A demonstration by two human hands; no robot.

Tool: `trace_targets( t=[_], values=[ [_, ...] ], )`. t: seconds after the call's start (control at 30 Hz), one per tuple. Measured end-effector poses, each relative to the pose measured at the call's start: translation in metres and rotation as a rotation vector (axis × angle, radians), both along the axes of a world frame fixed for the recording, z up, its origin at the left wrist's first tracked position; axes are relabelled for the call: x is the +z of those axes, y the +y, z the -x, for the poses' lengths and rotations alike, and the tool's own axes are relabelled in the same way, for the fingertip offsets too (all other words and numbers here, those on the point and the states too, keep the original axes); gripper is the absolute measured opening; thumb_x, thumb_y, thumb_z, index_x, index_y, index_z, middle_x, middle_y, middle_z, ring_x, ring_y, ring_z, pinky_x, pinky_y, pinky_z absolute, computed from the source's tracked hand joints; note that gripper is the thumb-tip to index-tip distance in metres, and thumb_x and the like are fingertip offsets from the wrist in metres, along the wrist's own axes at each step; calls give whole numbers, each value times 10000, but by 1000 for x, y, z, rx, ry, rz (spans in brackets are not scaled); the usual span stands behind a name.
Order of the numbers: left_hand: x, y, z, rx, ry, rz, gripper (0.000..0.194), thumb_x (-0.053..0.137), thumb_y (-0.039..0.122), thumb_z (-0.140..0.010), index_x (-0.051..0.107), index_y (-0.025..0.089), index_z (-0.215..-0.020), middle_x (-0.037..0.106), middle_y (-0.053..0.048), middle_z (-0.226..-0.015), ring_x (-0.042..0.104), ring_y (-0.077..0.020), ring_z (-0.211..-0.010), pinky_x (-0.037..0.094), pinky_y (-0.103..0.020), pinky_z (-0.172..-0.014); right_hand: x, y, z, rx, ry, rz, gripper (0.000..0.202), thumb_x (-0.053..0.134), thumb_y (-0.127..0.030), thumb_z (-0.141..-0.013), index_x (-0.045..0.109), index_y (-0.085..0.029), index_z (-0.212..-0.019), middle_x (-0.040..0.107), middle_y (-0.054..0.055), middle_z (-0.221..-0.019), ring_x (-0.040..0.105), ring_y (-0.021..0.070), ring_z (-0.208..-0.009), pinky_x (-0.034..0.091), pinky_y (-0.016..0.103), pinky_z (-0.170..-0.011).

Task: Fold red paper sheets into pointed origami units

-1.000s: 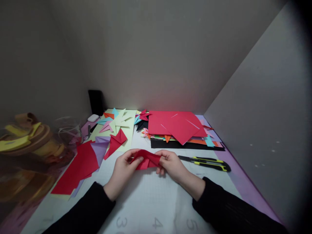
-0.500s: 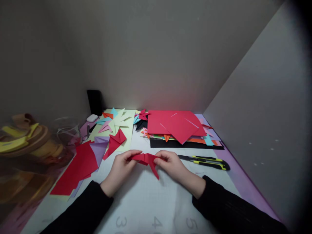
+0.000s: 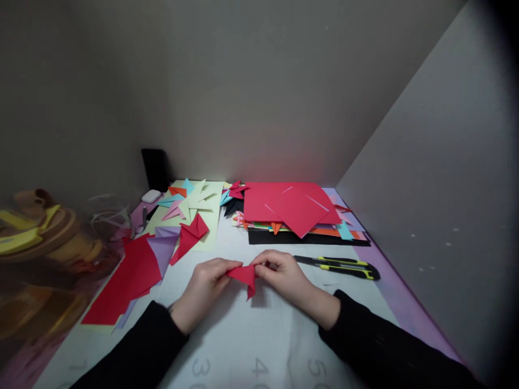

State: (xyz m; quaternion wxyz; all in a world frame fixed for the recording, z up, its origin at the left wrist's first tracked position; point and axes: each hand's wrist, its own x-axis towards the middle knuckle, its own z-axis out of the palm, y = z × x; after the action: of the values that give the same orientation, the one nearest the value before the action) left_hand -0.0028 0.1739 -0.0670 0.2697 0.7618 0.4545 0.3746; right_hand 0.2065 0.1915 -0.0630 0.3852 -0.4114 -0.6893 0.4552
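Observation:
A piece of folded red paper (image 3: 244,276) hangs between both hands, just above the white numbered mat (image 3: 235,337). My left hand (image 3: 208,283) pinches its left end between thumb and fingers. At the paper's right edge my right hand (image 3: 279,273) is closed on it, fingertips together. One pointed flap droops toward the mat below my fingers. Part of the paper is hidden behind the fingertips. A yellow and black utility knife (image 3: 344,267) lies to the right of my right hand. Another folded red paper piece (image 3: 192,236) rests beyond my left hand.
Red sheets (image 3: 125,286) and a purple piece (image 3: 164,248) lie at left. Several folded paper shapes (image 3: 198,202) sit on a pale green sheet. A stack topped with red paper (image 3: 279,202) stands at back. A brown and yellow cup (image 3: 60,232) is far left; walls border the table.
My hands have drawn closer together and the red paper has turned between them. It looks more bunched, and its drooping flap points more straight down.

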Motion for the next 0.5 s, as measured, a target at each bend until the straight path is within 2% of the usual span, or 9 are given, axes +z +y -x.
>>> trace_targets(
  t=[0.17,0.37,0.5],
  values=[
    [-2,-1,1,-18,17,-8,264,538,122,-798,724,220,-957,749,-48,-890,694,-176,-794,536,-277,-729,-1,0,-1,12,57,-53,100,621,-225,-798,720,-210,-805,689,37,-781,631,162,-725,493,291,-681],
    [1,-2,-2,-30,-5,20,232,559,134,-793,732,213,-928,752,-48,-868,695,-172,-774,535,-267,-720,2,-3,-1,43,4,-171,143,583,-176,-819,716,-212,-783,687,29,-746,625,153,-703,493,284,-677],
    [2,-2,-2,-31,-15,23,238,558,144,-788,736,222,-925,754,-53,-859,697,-179,-760,541,-275,-713,1,-4,-2,52,19,-245,141,574,-192,-837,713,-210,-836,693,46,-779,636,161,-729,505,290,-687]
  ],
)
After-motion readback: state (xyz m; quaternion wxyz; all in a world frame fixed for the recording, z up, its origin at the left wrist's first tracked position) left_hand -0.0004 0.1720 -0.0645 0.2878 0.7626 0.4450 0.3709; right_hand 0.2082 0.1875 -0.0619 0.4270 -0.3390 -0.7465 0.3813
